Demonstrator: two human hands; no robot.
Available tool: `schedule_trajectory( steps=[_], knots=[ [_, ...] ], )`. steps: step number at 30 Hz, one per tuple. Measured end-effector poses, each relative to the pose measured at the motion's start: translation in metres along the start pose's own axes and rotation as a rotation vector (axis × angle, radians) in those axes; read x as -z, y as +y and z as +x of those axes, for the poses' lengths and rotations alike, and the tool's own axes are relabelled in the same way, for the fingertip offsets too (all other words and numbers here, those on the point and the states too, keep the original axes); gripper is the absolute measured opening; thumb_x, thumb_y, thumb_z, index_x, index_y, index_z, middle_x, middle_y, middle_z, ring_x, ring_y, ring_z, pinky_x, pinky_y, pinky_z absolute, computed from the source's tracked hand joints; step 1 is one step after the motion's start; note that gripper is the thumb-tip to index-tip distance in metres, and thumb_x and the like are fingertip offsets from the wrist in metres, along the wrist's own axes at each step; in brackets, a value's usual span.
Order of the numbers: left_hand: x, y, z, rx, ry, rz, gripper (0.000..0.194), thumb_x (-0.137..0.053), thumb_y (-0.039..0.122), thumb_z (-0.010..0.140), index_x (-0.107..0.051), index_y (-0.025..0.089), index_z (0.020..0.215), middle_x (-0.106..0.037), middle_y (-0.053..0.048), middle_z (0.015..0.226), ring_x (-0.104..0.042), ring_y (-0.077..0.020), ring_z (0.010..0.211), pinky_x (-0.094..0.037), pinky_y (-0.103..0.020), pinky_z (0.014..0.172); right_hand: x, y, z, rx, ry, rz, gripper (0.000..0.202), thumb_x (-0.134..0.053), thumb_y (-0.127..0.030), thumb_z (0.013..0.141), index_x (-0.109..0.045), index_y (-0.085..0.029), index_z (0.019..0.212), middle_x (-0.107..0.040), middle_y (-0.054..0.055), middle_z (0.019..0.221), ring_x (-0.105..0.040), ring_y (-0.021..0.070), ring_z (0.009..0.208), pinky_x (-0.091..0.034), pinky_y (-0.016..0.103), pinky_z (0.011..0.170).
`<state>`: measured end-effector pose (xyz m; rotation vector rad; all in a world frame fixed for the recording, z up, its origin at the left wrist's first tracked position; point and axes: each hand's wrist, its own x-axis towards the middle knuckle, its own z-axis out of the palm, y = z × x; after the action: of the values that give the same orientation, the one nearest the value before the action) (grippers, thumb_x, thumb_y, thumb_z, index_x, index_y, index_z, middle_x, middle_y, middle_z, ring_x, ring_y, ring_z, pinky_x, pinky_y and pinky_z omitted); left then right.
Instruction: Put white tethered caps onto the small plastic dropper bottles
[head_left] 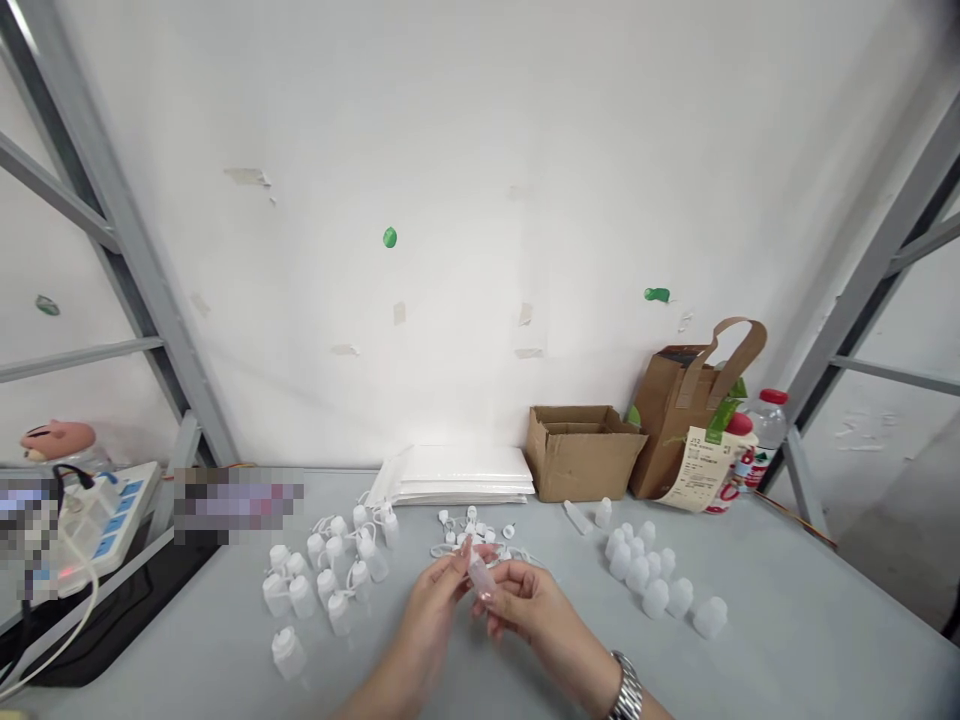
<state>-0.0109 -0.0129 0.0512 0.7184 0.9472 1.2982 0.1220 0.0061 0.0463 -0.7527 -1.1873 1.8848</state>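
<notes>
A small translucent plastic bottle (481,578) is held tilted between both hands, above the near middle of the table. The fingers of my left hand (439,592) are closed around its upper end, hiding the neck. My right hand (534,602) pinches the lower part of the body. Just behind the hands lies a loose pile of white caps (472,513) with thin straps. To the left stand several white bottles with caps and straps (335,548). On the right, several small translucent bottles (637,573) are grouped, with no straps visible on them.
Flat white packets (457,470) are stacked against the wall beside an open cardboard box (581,470). A brown paper bag (660,415) and a red-capped bottle (771,425) stand at back right. A power strip (112,525) with cables sits at far left.
</notes>
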Motion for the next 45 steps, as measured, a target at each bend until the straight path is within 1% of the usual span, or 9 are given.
schedule_trajectory(
  steps=[4, 6, 10, 13, 23, 29, 34, 39, 45],
  knots=[
    [-0.003, 0.002, -0.003, 0.012, -0.157, -0.128, 0.030, -0.054, 0.031, 0.076, -0.064, 0.016, 0.101, -0.066, -0.009, 0.098, -0.055, -0.0235, 0.094, -0.039, -0.034, 0.083, -0.002, -0.002, -0.003, 0.013, -0.020, 0.112, 0.032, -0.071, -0.041, 0.068, -0.064, -0.009, 0.071, -0.065, 0.007, 0.067, -0.049, 0.0071, 0.049, -0.036, 0.019, 0.049],
    [-0.003, 0.002, -0.004, 0.006, -0.178, -0.135, 0.031, -0.053, 0.026, 0.075, -0.062, 0.016, 0.103, -0.065, -0.009, 0.100, -0.055, -0.0236, 0.095, -0.040, -0.034, 0.081, -0.003, -0.002, -0.004, 0.017, -0.033, 0.138, 0.034, -0.069, -0.042, 0.069, -0.065, -0.009, 0.073, -0.065, 0.008, 0.068, -0.048, 0.0067, 0.049, -0.035, 0.019, 0.049],
    [-0.002, 0.000, -0.004, 0.039, -0.149, -0.144, 0.031, -0.050, 0.030, 0.077, -0.062, 0.014, 0.101, -0.065, -0.011, 0.101, -0.055, -0.0254, 0.096, -0.042, -0.036, 0.078, -0.004, 0.001, -0.004, 0.015, -0.038, 0.121, 0.037, -0.069, -0.045, 0.068, -0.065, -0.009, 0.076, -0.064, 0.008, 0.065, -0.049, 0.0074, 0.048, -0.033, 0.019, 0.049],
    [-0.001, 0.000, -0.004, 0.041, -0.136, -0.140, 0.030, -0.052, 0.032, 0.077, -0.064, 0.013, 0.096, -0.066, -0.011, 0.099, -0.054, -0.0257, 0.101, -0.040, -0.035, 0.085, -0.002, 0.004, -0.002, 0.031, -0.027, 0.076, 0.035, -0.069, -0.044, 0.069, -0.064, -0.010, 0.075, -0.064, 0.006, 0.065, -0.050, 0.0085, 0.050, -0.034, 0.020, 0.050],
    [0.002, 0.002, -0.002, 0.043, -0.105, -0.147, 0.029, -0.054, 0.028, 0.074, -0.065, 0.014, 0.097, -0.068, -0.010, 0.096, -0.054, -0.0253, 0.103, -0.036, -0.036, 0.090, -0.002, 0.004, 0.001, 0.097, 0.097, -0.159, 0.038, -0.069, -0.050, 0.063, -0.063, -0.013, 0.066, -0.062, 0.003, 0.059, -0.050, 0.0109, 0.048, -0.038, 0.024, 0.051],
    [0.006, -0.003, 0.003, 0.134, -0.164, -0.266, 0.033, -0.045, 0.025, 0.077, -0.062, 0.013, 0.102, -0.066, -0.009, 0.095, -0.057, -0.0190, 0.079, -0.040, -0.031, 0.072, -0.005, 0.005, -0.002, 0.059, 0.063, 0.014, 0.037, -0.072, -0.047, 0.062, -0.064, -0.011, 0.063, -0.063, 0.004, 0.061, -0.049, 0.0092, 0.049, -0.035, 0.022, 0.052],
    [0.003, -0.001, 0.003, 0.223, -0.192, -0.360, 0.033, -0.045, 0.022, 0.075, -0.061, 0.011, 0.102, -0.065, -0.008, 0.089, -0.045, -0.0103, 0.051, -0.038, -0.029, 0.061, -0.008, 0.007, -0.004, 0.033, 0.056, 0.140, 0.034, -0.073, -0.042, 0.063, -0.066, -0.009, 0.064, -0.063, 0.006, 0.060, -0.049, 0.0080, 0.049, -0.034, 0.020, 0.050],
    [0.001, 0.001, 0.004, 0.238, -0.204, -0.390, 0.030, -0.048, 0.020, 0.073, -0.063, 0.011, 0.097, -0.063, -0.007, 0.084, -0.042, -0.0086, 0.050, -0.035, -0.026, 0.056, -0.008, 0.010, -0.004, -0.018, 0.020, 0.281, 0.027, -0.075, -0.034, 0.063, -0.068, -0.008, 0.069, -0.064, 0.007, 0.062, -0.050, 0.0072, 0.051, -0.038, 0.018, 0.052],
    [0.002, -0.002, 0.005, 0.264, -0.227, -0.443, 0.022, -0.049, 0.021, 0.075, -0.066, 0.010, 0.083, -0.058, -0.002, 0.063, -0.040, -0.0073, 0.046, -0.034, -0.023, 0.053, -0.006, 0.011, -0.004, -0.074, -0.061, 0.417, 0.024, -0.073, -0.028, 0.067, -0.069, -0.006, 0.075, -0.065, 0.009, 0.065, -0.052, 0.0067, 0.052, -0.040, 0.018, 0.056]
  ],
)
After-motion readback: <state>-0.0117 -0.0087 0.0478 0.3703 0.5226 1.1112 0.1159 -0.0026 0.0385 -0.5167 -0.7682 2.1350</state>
